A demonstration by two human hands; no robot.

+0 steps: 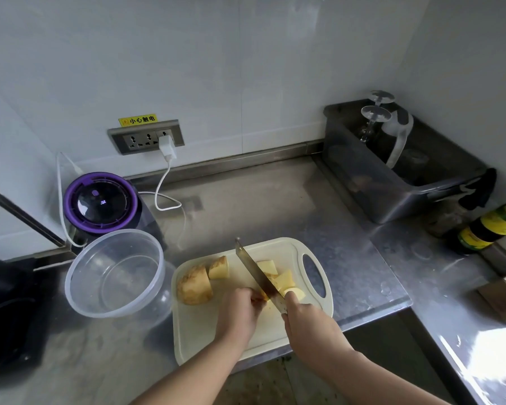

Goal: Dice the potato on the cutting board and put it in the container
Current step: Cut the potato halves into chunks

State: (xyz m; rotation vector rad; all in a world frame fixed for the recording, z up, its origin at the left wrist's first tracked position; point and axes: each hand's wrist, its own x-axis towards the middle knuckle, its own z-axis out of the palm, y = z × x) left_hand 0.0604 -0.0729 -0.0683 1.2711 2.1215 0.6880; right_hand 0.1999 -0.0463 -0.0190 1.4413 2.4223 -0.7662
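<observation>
Operator: Knife (256, 273) is slanting across the cutting board (193, 331). I'm reading the right hand (307, 317) as wrapping round the handle, one finger lying up along the blade's heel.

Spotter: And the left hand (240, 311)?

Operator: Fingers are curling down onto a potato piece (264, 298) tight beside the blade; the piece is mostly hiding under them. Worrying: I cannot tell whether the fingertips are touching steel, and a slip on wet starch would be putting skin under the edge.

Spotter: Where is the rest sitting?

Operator: All on the board. A big skin-on chunk (194, 285) and a smaller chunk (219, 268) are lying left of the blade, and cut pieces (276, 276) are piling right of it, near the board's handle hole. The clear plastic container (76, 258) is standing just left of the board, holding nothing.

Spotter: Other risks?

Operator: Pieces are crowding that right side, so a blade sweep could be knocking one onto the steel counter (275, 200). The board's near edge seems to be overhanging the counter lip; hard pressing there could be tipping it.
</observation>
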